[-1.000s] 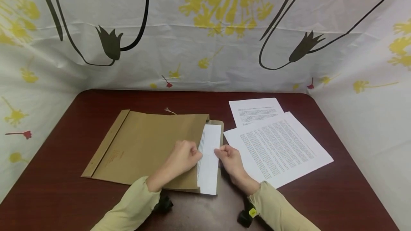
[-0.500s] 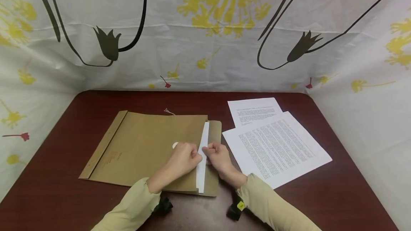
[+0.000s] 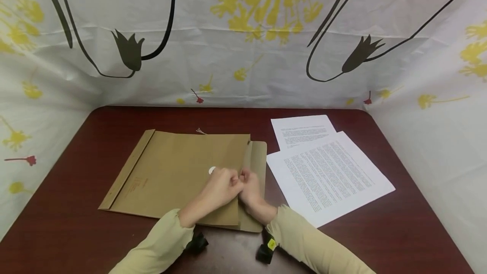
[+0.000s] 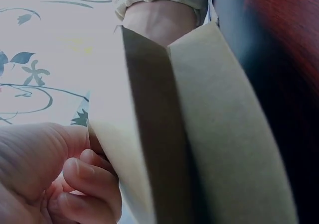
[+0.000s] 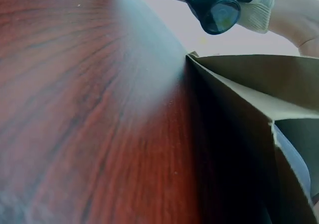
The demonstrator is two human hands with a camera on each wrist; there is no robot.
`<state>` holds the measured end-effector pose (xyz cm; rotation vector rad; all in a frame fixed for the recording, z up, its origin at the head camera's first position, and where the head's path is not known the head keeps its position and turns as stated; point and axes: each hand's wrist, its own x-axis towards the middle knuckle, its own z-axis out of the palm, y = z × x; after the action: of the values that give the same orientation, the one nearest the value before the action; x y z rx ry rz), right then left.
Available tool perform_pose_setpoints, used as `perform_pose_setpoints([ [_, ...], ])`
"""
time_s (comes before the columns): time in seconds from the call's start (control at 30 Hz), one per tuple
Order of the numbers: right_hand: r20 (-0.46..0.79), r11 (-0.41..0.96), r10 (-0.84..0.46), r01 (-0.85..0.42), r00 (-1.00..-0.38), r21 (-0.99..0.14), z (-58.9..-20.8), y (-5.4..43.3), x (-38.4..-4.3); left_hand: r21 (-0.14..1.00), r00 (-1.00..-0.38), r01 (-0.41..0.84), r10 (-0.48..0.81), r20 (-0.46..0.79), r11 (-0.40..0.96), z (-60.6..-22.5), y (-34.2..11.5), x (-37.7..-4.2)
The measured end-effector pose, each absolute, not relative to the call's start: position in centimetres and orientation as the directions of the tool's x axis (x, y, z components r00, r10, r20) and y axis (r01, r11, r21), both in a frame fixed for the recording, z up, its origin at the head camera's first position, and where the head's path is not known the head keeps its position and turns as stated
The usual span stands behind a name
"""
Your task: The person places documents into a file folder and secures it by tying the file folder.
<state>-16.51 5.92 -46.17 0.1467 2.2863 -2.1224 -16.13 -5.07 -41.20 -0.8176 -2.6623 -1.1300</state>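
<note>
Head view looks from up high and farther back, facing forward and down over most of the bench (image 3: 411,236). Left wrist view's crammed right up by the open end of the envelope (image 3: 182,160), left fingers (image 4: 94,179) close in. Right wrist one's way low, looking along the bench; all three catch that end.

The envelope (image 3: 182,155) is matt paper, smooth on its face and slightly ragged along one edge. The table (image 3: 64,223) looks like grained wood, glossy; the sheets (image 3: 331,176) are smooth matt paper. The sleeves (image 3: 160,240) are matt cloth, ribbed at the cuff (image 5: 262,10); the camera (image 5: 203,5) looks like plastic, its lens (image 5: 223,16) glossy.
</note>
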Motion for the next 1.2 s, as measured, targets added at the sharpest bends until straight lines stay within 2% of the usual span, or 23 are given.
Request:
perform_pose_setpoints([
  [0.17,-0.095,0.076,0.03,0.097,-0.995,-0.992,-46.4,5.7,-16.6,0.636,-0.845,0.528,0.421,0.328,0.563,-41.2,-5.2,-16.1],
  [0.43,-0.182,-0.032,-0.057,0.184,-0.982,-0.982,-46.2,6.8,-16.4,0.638,-0.862,0.5,0.409,0.3,0.586,-41.2,-5.2,-16.2],
  [0.67,-0.273,-0.101,-0.139,0.288,-0.952,-0.952,-45.6,10.9,-14.1,0.63,-0.89,0.429,0.424,0.169,0.648,-41.4,-4.8,-16.2],
  [0.8,-0.297,-0.122,-0.169,0.319,-0.94,-0.94,-45.7,14.3,-12.5,0.555,-0.886,0.44,0.444,0.137,0.706,-41.7,-4.4,-16.2],
  [0.9,-0.324,-0.138,-0.141,0.342,-0.936,-0.929,-45.5,16.6,-11.3,0.483,-0.888,0.435,0.45,0.091,0.76,-41.8,-4.1,-16.2],
  [1.07,-0.381,-0.161,0.003,0.376,-0.924,-0.913,-45.0,19.8,-9.3,0.431,-0.878,0.433,0.478,0.003,0.792,-41.6,-3.6,-16.6],
  [1.2,-0.41,-0.178,0.112,0.387,-0.905,-0.905,-44.6,21.7,-8.0,0.429,-0.865,0.469,0.5,0.045,0.772,-41.1,-2.6,-17.7],
])
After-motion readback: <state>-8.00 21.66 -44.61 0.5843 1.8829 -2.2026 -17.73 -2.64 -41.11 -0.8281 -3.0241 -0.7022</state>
